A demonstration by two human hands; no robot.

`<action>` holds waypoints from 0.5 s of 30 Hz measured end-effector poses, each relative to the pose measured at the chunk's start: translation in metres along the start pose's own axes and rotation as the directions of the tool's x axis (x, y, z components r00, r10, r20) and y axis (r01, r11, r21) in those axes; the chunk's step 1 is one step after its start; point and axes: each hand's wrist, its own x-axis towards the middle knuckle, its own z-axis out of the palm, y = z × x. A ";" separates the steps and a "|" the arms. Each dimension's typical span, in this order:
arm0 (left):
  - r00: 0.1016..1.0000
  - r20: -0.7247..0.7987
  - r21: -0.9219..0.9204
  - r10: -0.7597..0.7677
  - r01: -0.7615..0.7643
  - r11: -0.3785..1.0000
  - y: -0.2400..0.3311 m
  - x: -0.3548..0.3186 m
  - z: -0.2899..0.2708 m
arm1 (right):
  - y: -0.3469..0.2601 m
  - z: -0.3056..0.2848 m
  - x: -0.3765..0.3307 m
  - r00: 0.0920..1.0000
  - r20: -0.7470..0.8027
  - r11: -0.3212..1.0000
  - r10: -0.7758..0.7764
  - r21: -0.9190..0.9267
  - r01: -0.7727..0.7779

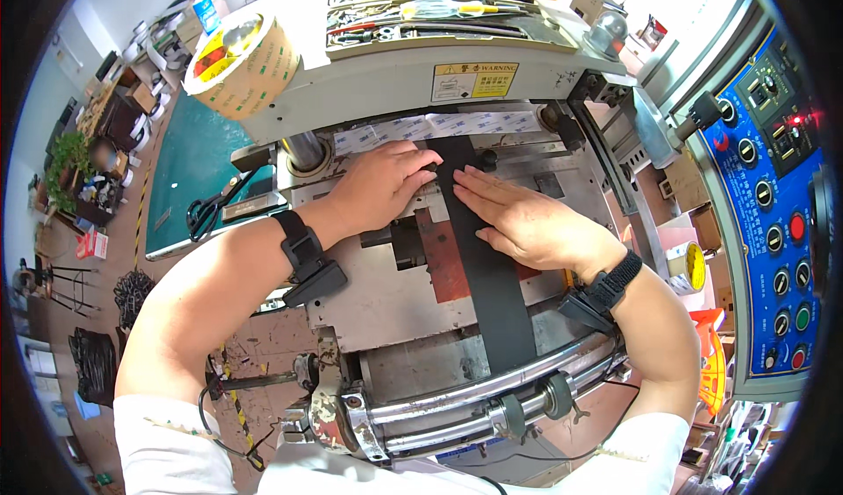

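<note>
A long black strip [493, 293] runs from the machine's front roller up under its white crossbeam. My right hand [522, 223] lies on the strip's upper part, its fingers stretched out and pressed flat near the right edge. At the strip's left edge, my left hand [382, 183] has its fingers bent and drawn together, the tips close to a small dark thing I cannot make out. Beneath the strip, a reddish plate [442, 262] shows on the metal machine bed [369, 297]. Each wrist wears a black strap with a small box.
Chrome rollers [492, 398] cross the machine's front. The crossbeam [369, 100] carries a tape roll [241, 65] and a tool tray [439, 29]. Black scissors [211, 209] lie on a green mat [184, 161] at left. A blue control panel [773, 223] stands at right.
</note>
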 end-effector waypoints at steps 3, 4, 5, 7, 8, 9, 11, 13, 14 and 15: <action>1.000 -0.015 -0.005 0.004 -0.004 1.000 0.000 -0.001 0.002 | 0.001 0.003 0.000 1.000 -0.009 1.000 -0.010 -0.006 0.010; 1.000 -0.027 -0.004 0.006 -0.006 1.000 0.000 -0.001 0.003 | 0.001 0.003 0.000 1.000 -0.011 1.000 -0.014 -0.008 0.014; 0.999 -0.039 -0.003 0.008 -0.008 1.000 0.000 -0.001 0.004 | 0.001 0.003 0.000 1.000 -0.013 1.000 -0.013 -0.008 0.013; 0.999 -0.049 -0.002 0.010 -0.010 1.000 -0.002 -0.001 0.005 | 0.000 0.003 0.000 1.000 -0.011 1.000 -0.003 -0.006 0.003; 0.998 -0.060 0.005 0.014 -0.014 1.000 -0.002 -0.001 0.005 | -0.001 0.003 -0.001 1.000 -0.009 1.000 0.004 -0.005 -0.004; 0.997 -0.070 0.012 0.017 -0.016 1.000 -0.002 -0.001 0.005 | -0.001 0.003 -0.001 1.000 -0.009 1.000 0.006 -0.002 -0.006; 0.997 -0.077 0.016 0.020 -0.019 1.000 -0.002 -0.002 0.005 | -0.001 0.003 0.001 1.000 -0.015 1.000 -0.010 0.002 0.010; 0.997 -0.079 0.025 0.005 -0.003 1.000 -0.002 -0.003 0.003 | 0.001 0.003 0.001 1.000 -0.017 1.000 -0.013 0.006 0.013; 0.997 -0.080 0.029 -0.002 0.004 1.000 -0.001 -0.004 0.002 | 0.001 0.003 0.001 1.000 -0.017 1.000 -0.014 0.007 0.014; 0.997 -0.078 0.026 -0.001 0.003 1.000 -0.002 -0.004 0.002 | 0.002 0.003 0.002 1.000 -0.017 1.000 -0.015 0.009 0.015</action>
